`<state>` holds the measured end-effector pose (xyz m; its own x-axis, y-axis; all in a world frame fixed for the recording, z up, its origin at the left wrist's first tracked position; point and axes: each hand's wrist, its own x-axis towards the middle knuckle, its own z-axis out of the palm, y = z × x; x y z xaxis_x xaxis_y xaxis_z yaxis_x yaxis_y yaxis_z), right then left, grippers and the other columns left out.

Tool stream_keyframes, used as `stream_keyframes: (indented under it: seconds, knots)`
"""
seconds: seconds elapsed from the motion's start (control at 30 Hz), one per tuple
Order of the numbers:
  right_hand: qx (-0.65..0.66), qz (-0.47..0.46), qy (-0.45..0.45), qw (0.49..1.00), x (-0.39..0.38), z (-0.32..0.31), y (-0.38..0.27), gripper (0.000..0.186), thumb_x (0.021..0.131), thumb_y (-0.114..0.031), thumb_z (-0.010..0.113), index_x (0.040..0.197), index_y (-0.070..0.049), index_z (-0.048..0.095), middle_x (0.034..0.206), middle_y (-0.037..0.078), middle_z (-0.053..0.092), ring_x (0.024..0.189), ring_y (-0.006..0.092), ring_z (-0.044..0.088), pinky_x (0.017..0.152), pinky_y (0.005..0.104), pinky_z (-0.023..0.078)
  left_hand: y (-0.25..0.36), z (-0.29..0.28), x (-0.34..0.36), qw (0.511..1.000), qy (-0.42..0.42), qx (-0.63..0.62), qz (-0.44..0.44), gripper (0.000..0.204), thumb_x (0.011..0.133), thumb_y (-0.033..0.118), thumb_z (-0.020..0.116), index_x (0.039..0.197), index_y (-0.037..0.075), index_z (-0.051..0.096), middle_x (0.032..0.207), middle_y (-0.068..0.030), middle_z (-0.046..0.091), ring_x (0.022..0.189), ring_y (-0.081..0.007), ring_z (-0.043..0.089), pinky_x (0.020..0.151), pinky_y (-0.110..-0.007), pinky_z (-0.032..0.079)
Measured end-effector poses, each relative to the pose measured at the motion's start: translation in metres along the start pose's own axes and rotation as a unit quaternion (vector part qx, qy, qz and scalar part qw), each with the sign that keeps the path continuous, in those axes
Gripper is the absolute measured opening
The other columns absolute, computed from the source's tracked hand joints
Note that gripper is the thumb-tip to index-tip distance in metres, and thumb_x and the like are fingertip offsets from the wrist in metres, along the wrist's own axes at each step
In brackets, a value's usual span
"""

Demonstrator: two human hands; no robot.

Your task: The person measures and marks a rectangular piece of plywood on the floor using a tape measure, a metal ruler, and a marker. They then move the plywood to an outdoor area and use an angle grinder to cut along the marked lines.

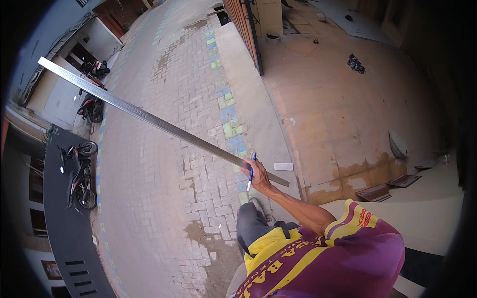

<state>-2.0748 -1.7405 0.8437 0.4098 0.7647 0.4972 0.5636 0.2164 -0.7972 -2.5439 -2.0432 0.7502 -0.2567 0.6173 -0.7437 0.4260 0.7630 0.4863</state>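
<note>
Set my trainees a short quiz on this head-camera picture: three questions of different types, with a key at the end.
1. Short answer: besides the long metal bar, what does the right hand hold?
2. True or false: the left hand is also gripping the bar.
3. Multiple choice: toward which edge of the picture do the parked motorbikes stand?
A) right
B) left
C) bottom

Key:
1. A blue-and-white pen.
2. False: both ends of the bar show, and only the right hand is on it.
3. B.
</note>
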Motion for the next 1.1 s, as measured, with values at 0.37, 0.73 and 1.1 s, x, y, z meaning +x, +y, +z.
stream_keyframes:
  seconds: [0.37,0.73,1.1]
  knots:
    - [-0.246,0.110,-0.092,0.959,0.063,-0.228,0.146,0.047,0.092,-0.020,0.082,0.132,-0.004,0.062,0.115,0.022,0.067,0.107,0.0448,0.063,0.091,0.0526,0.051,0.475,0.057,0.324,0.942,-0.014,0.201,0.267,0.046,0.095,0.009,0.066,0.138,-0.004,0.060,0.121,-0.0251,0.075,0.107,-0.0327,0.073,0.095,-0.041,0.058]
    - [-0.420,0.452,-0.127,0.776,0.026,-0.498,0.075,0.048,0.092,-0.014,0.077,0.134,0.001,0.059,0.125,0.031,0.056,0.113,0.0507,0.054,0.099,0.0589,0.045,0.839,0.571,0.175,0.664,-0.710,0.211,0.102,0.071,0.088,-0.015,0.055,0.154,0.007,0.050,0.150,-0.0112,0.064,0.143,-0.0259,0.056,0.119,-0.038,0.042]
    - [-0.427,0.437,0.035,0.790,0.203,-0.650,0.264,0.044,0.105,-0.016,0.068,0.141,0.003,0.054,0.127,0.028,0.056,0.112,0.0428,0.056,0.095,0.0525,0.048,1.065,0.926,-0.028,0.720,-0.679,0.107,0.097,0.063,0.107,0.027,0.069,0.156,0.005,0.035,0.141,-0.0119,0.064,0.134,-0.0244,0.062,0.115,-0.040,0.049]
